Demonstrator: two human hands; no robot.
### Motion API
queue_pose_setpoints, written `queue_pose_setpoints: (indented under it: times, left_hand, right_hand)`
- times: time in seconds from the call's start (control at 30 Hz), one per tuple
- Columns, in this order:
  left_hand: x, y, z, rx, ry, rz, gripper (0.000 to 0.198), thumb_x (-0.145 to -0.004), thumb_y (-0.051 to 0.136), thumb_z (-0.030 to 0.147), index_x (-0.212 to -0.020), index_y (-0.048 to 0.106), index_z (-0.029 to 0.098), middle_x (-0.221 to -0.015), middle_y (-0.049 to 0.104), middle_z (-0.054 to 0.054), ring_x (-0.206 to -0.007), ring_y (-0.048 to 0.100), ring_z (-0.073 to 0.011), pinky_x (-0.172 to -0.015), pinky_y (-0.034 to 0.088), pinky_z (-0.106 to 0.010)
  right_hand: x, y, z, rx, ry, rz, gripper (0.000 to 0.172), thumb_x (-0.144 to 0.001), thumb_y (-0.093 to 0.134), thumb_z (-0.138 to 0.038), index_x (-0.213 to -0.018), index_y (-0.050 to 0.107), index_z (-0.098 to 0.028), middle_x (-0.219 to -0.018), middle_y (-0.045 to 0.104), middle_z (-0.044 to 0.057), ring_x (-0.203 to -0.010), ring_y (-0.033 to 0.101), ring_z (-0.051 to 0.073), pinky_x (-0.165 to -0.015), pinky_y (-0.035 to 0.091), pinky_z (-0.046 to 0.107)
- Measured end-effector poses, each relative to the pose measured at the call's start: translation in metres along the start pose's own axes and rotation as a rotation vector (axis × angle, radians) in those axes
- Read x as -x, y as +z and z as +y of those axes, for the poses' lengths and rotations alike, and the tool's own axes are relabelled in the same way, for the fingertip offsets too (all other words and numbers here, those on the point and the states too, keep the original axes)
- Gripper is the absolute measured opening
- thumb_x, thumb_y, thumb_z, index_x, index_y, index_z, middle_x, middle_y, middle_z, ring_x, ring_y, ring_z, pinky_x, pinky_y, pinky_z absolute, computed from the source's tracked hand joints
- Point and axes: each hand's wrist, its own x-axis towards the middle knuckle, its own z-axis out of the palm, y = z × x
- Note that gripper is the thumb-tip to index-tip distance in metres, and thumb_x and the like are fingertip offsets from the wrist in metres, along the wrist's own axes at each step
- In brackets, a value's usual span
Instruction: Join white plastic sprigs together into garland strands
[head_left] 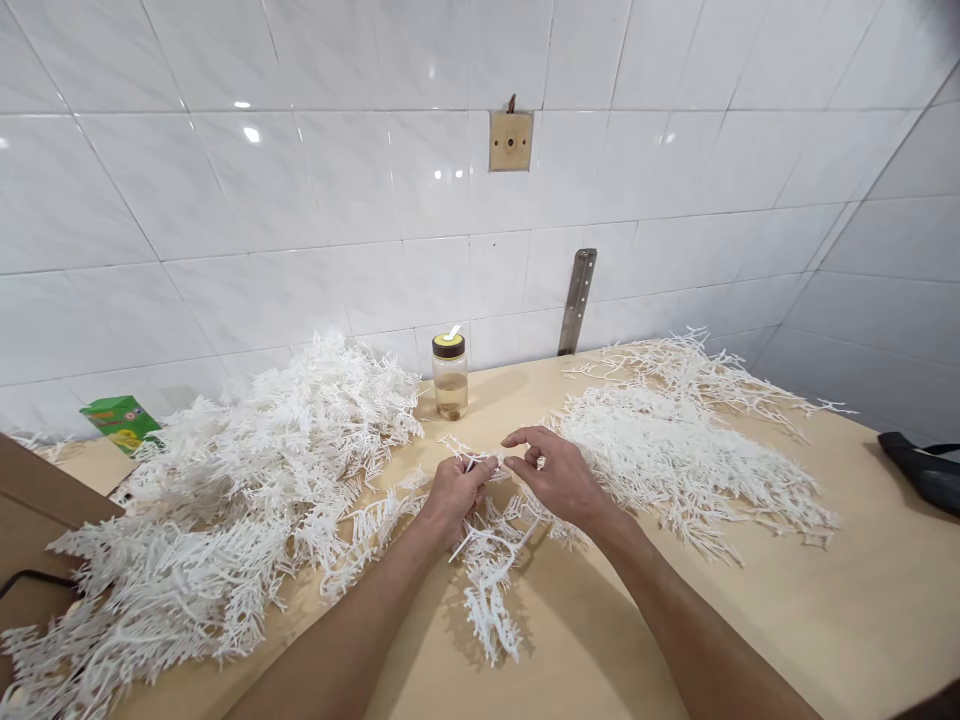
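Note:
My left hand [451,492] is closed, its thumb and fingers pinching a white branching plastic sprig [489,570]. The sprig's twigs stick out above the fingers and hang down below them over the table. Close by on the right is my right hand [561,476], with its thumb and index finger apart. Its thumb tip comes near the sprig by my left thumb; whether they touch I cannot tell. Loose white sprigs [375,525] lie just left of my left hand. A flat heap of similar sprigs [675,450] spreads beyond my right hand.
A tall pile of white sprigs [277,480] covers the left side of the table [600,640]. Near the tiled wall stands a lidded bottle [450,385] with liquid. A metal strip [577,300] leans there, a green box [120,420] sits left, and a black object [922,470] lies right.

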Motion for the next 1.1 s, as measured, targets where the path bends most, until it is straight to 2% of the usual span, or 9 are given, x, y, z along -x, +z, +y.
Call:
queue_pose_setpoints:
  times: [0.13, 0.27, 0.37, 0.47, 0.57, 0.7, 0.83, 1.1]
  left_hand:
    - [-0.003, -0.001, -0.002, 0.015, -0.029, -0.001, 0.043, -0.065, 0.075, 0.048, -0.061, 0.043, 0.019, -0.042, 0.03, 0.01, -0.037, 0.02, -0.0036, -0.04, 0.011, -0.021]
    - [-0.007, -0.004, -0.005, 0.037, -0.055, -0.021, 0.042, -0.065, 0.075, 0.048, -0.061, 0.045, 0.019, -0.04, 0.033, 0.009, -0.036, 0.021, -0.004, -0.04, 0.01, -0.021]
    - [-0.007, -0.006, -0.005, 0.038, -0.074, -0.051, 0.043, -0.065, 0.076, 0.047, -0.06, 0.044, 0.019, -0.039, 0.034, 0.008, -0.036, 0.022, -0.004, -0.039, 0.01, -0.021]
    - [-0.006, -0.007, -0.003, 0.035, -0.075, -0.07, 0.044, -0.066, 0.076, 0.047, -0.058, 0.043, 0.019, -0.038, 0.033, 0.008, -0.036, 0.02, -0.0034, -0.039, 0.009, -0.022]
    - [-0.004, -0.006, 0.0, 0.039, -0.078, -0.089, 0.045, -0.066, 0.076, 0.047, -0.057, 0.043, 0.019, -0.038, 0.032, 0.008, -0.036, 0.02, -0.0035, -0.04, 0.009, -0.022]
    - [-0.002, -0.004, 0.003, 0.042, -0.087, -0.089, 0.046, -0.065, 0.075, 0.048, -0.055, 0.043, 0.019, -0.037, 0.034, 0.007, -0.035, 0.022, -0.0038, -0.039, 0.01, -0.023]
    - [-0.002, -0.004, 0.004, 0.066, -0.107, -0.085, 0.046, -0.064, 0.076, 0.049, -0.054, 0.043, 0.019, -0.038, 0.036, 0.007, -0.035, 0.023, -0.0039, -0.039, 0.01, -0.023]
    - [-0.003, -0.005, 0.004, 0.105, -0.129, -0.096, 0.047, -0.06, 0.079, 0.05, -0.056, 0.044, 0.018, -0.039, 0.036, 0.007, -0.035, 0.024, -0.0034, -0.039, 0.008, -0.022]
  right_hand:
    - [0.0, 0.004, 0.002, 0.024, -0.117, 0.05, 0.013, -0.081, 0.056, -0.015, -0.092, 0.062, -0.02, -0.101, 0.063, 0.006, -0.064, 0.052, 0.012, -0.067, 0.05, 0.03]
    - [0.0, 0.007, 0.006, 0.075, -0.188, 0.071, 0.012, -0.083, 0.054, -0.012, -0.09, 0.061, -0.02, -0.105, 0.06, 0.008, -0.073, 0.056, 0.014, -0.07, 0.051, 0.03]
    - [0.001, 0.01, 0.006, 0.1, -0.195, 0.067, 0.011, -0.085, 0.051, -0.013, -0.088, 0.06, -0.019, -0.103, 0.06, 0.009, -0.078, 0.058, 0.015, -0.069, 0.051, 0.029]
    - [0.002, 0.012, 0.005, 0.117, -0.185, 0.07, 0.01, -0.087, 0.049, -0.013, -0.088, 0.058, -0.018, -0.101, 0.061, 0.009, -0.073, 0.058, 0.015, -0.067, 0.05, 0.029]
    - [0.002, 0.014, 0.006, 0.112, -0.197, 0.088, 0.012, -0.085, 0.049, -0.012, -0.091, 0.056, -0.019, -0.103, 0.061, 0.009, -0.068, 0.056, 0.013, -0.069, 0.051, 0.03]
    - [0.001, 0.015, 0.005, 0.087, -0.233, 0.123, 0.017, -0.085, 0.05, -0.012, -0.098, 0.057, -0.02, -0.108, 0.059, 0.009, -0.075, 0.059, 0.015, -0.074, 0.052, 0.032]
    - [0.001, 0.013, 0.0, 0.091, -0.239, 0.151, 0.02, -0.088, 0.049, -0.013, -0.105, 0.056, -0.02, -0.112, 0.058, 0.011, -0.074, 0.059, 0.015, -0.073, 0.053, 0.033]
    - [0.001, 0.014, 0.0, 0.118, -0.262, 0.13, 0.014, -0.09, 0.047, -0.015, -0.094, 0.06, -0.02, -0.109, 0.06, 0.011, -0.086, 0.063, 0.018, -0.074, 0.055, 0.033]
